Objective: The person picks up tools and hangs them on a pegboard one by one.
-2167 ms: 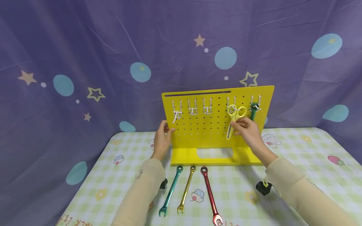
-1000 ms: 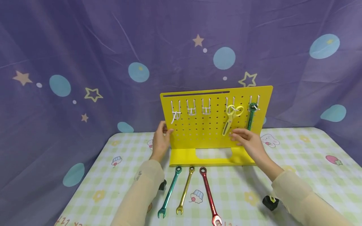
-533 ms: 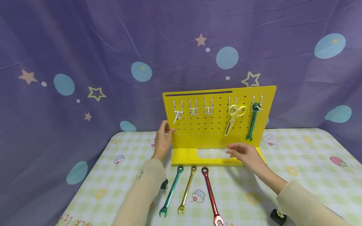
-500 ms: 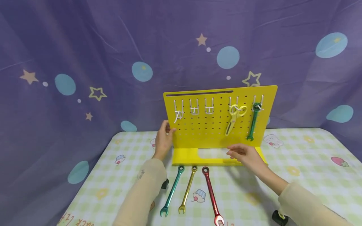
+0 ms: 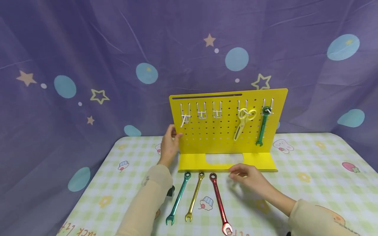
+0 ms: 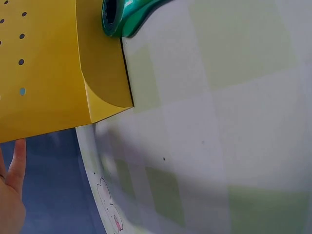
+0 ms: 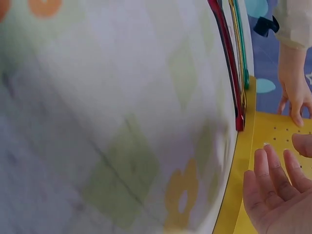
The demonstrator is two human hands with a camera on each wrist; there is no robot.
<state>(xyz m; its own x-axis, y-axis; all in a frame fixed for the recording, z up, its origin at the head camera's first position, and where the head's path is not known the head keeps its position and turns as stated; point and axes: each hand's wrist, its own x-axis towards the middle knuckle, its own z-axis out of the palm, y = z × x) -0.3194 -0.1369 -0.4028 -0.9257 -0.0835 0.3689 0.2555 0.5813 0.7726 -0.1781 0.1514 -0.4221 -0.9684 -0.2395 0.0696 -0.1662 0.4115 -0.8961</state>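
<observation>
My left hand [image 5: 169,147] pinches the left edge of a yellow pegboard [image 5: 206,137], thumb in front and fingers behind. In the left wrist view a finger of that hand [image 6: 14,190] meets the board's edge. Low over the cloth, by the board's base, my right hand [image 5: 248,177] holds nothing, its fingers relaxed; the right wrist view shows its palm [image 7: 282,209] bare. Nearest to it lies a red combination wrench [image 5: 219,200]. Beside that are a gold wrench [image 5: 195,196] and a teal wrench [image 5: 178,200]. Yellow scissors [image 5: 241,124] and a green wrench [image 5: 262,127] hang from hooks.
White hooks [image 5: 201,113] on the board's left half carry nothing. The board stands on a table with a green checked cloth [image 5: 313,160]. A purple curtain [image 5: 189,49] with stars rises behind the table.
My right hand has let go of the scissors, which now hang on their hook, and has come down and toward me, past the board's base. My left hand stays at the board's edge.
</observation>
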